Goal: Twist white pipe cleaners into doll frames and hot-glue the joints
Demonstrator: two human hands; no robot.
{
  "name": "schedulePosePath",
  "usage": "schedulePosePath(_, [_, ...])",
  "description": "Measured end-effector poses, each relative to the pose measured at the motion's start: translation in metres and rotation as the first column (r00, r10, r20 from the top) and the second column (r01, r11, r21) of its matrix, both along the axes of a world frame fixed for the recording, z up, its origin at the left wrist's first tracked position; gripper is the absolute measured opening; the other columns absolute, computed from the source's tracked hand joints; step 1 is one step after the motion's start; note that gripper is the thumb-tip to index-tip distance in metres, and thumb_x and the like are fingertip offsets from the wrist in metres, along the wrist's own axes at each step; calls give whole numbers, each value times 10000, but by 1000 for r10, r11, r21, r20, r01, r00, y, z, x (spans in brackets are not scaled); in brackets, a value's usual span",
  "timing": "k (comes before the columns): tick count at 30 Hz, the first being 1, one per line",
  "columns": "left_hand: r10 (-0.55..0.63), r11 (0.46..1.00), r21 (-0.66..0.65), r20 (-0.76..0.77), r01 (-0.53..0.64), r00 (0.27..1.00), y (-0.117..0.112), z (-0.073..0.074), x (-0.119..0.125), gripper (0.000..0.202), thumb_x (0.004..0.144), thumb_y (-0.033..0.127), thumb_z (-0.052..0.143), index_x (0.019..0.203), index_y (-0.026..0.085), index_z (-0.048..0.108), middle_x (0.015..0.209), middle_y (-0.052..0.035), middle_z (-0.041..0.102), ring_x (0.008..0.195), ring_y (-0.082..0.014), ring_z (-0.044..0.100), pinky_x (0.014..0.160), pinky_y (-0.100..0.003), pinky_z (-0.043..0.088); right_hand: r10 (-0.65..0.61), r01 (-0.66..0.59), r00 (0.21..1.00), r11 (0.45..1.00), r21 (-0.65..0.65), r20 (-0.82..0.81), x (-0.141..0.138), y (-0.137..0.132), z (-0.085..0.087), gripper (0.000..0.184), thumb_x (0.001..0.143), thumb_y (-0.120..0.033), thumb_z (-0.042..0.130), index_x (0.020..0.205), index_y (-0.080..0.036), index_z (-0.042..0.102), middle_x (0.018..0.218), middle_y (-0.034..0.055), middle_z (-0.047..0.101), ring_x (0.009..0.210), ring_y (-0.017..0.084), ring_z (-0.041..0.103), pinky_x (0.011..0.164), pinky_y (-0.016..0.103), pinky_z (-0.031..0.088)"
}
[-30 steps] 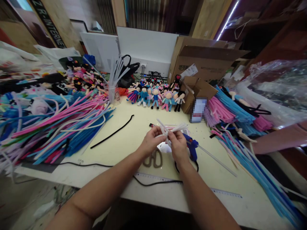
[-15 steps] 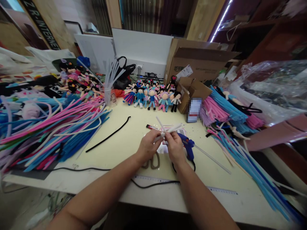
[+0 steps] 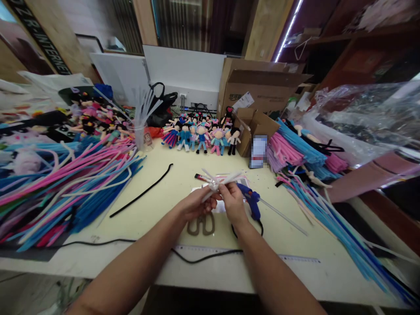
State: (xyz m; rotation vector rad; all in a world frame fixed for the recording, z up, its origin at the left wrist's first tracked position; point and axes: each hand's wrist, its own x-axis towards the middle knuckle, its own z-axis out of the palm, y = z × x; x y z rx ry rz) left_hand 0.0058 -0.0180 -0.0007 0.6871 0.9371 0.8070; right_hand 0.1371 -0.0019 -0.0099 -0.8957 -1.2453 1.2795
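Note:
Both hands meet over the middle of the table around several white pipe cleaners (image 3: 214, 186) that cross and bunch at one spot. My left hand (image 3: 196, 204) is closed on the left side of the bunch, its fingers curled beneath. My right hand (image 3: 232, 199) pinches it from the right, and white ends stick out above the fingers. Just right of that hand lies a blue glue gun (image 3: 252, 202) with a clear glue stick (image 3: 284, 217) out of its back. Under the hands the handles of a pair of scissors (image 3: 208, 224) show; the blades are hidden.
One black pipe cleaner (image 3: 141, 190) lies left of centre. Piles of coloured pipe cleaners (image 3: 82, 183) fill the left, more (image 3: 328, 227) the right. Small dolls (image 3: 201, 139), a phone (image 3: 258, 152) and cardboard boxes (image 3: 262, 85) stand behind. A ruler (image 3: 295, 259) and black cord (image 3: 203, 258) lie near the front edge.
My left hand has turned, its lower fingers now curled under the white bunch, which has tilted. The whole view has shifted slightly, so more of the scissors' handles shows.

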Motion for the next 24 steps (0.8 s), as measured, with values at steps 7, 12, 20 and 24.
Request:
schedulePosePath(7, [46, 996, -86, 149, -34, 988, -4, 8, 2, 333, 702, 459, 626, 723, 128, 593, 526, 11, 539, 378, -38, 394, 397, -171, 298, -13, 13, 1000, 1000, 28, 23, 0, 0, -2, 211, 756, -378, 618, 813, -176, 595, 705, -1, 597, 662, 139, 547, 640, 277, 445])
schedulePosePath(12, [68, 995, -88, 183, -52, 981, -6, 10, 4, 281, 694, 398, 648, 721, 126, 582, 536, 12, 531, 392, -37, 393, 397, -164, 287, 3, -3, 1000, 1000, 21, 9, 1, -1, -4, 207, 759, -376, 620, 818, -180, 593, 717, 4, 606, 655, 141, 555, 609, 273, 434])
schedulePosePath(20, [174, 978, 76, 213, -194, 961, -5, -1, 7, 283, 656, 353, 712, 672, 129, 540, 519, 33, 496, 416, -36, 402, 435, -172, 307, -29, 29, 999, 1000, 5, 37, 0, -5, 3, 209, 766, -387, 610, 788, -180, 589, 701, 0, 620, 632, 135, 548, 607, 265, 432])
schedulePosePath(24, [244, 945, 182, 153, -270, 958, -5, -1, 8, 298, 636, 349, 733, 695, 134, 536, 559, 25, 543, 433, -35, 420, 449, -176, 297, 6, -7, 999, 999, -32, -33, -1, -3, -2, 219, 766, -386, 615, 830, -178, 598, 710, -1, 616, 629, 132, 544, 593, 261, 433])
